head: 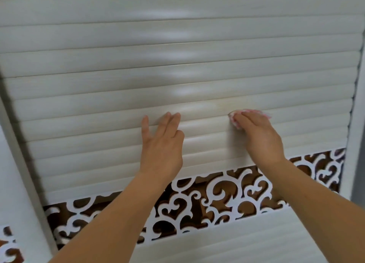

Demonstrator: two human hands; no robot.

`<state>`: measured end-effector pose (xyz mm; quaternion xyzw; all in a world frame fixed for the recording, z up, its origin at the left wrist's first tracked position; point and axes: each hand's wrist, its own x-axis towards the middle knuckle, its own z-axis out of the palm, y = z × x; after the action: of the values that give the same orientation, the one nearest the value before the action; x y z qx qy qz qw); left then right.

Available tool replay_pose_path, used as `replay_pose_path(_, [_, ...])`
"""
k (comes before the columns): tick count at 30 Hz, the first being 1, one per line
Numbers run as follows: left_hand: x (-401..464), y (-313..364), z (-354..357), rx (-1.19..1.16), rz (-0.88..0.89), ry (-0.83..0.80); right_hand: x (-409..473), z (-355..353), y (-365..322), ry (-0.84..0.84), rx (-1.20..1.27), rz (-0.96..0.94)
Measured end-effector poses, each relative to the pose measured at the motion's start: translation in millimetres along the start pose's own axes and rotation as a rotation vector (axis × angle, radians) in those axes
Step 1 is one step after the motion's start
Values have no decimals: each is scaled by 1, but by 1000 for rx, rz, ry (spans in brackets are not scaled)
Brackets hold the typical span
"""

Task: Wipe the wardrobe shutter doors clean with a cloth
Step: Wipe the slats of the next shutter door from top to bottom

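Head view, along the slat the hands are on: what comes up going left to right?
Grey-white door frame edge → bare left hand flat on the pale slatted shutter → bare right hand pressing the pink-and-white cloth → right frame post.

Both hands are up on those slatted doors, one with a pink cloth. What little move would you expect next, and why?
Probably a sideways stroke of the cloth along its slat. The right hand presses it against the shutter door just beside a faint yellowish smudge, while the left hand lies flat on the slats, apparently steadying them. The slats run horizontally, so wiping along them seems most natural.
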<state>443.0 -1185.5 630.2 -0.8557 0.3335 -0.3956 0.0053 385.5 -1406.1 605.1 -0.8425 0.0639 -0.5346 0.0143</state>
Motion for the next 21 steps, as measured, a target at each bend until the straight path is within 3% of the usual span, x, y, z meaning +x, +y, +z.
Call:
replay_pose_path(5, [9, 16, -1, -23, -67, 34, 1, -5, 55, -12, 17, 193])
replay_pose_path(9, [14, 23, 7, -12, -100, 95, 3, 6, 45, 59, 115, 320])
replay_pose_path(14, [20, 23, 19, -72, -119, 256, 3, 26, -25, 66, 54, 24])
replay_pose_path(17, [20, 21, 17, -68, -108, 294, 10, 38, -59, -27, 40, -131])
replay_pose_path(21, [21, 14, 13, -42, -74, 277, 9, 31, -52, -84, -27, -267])
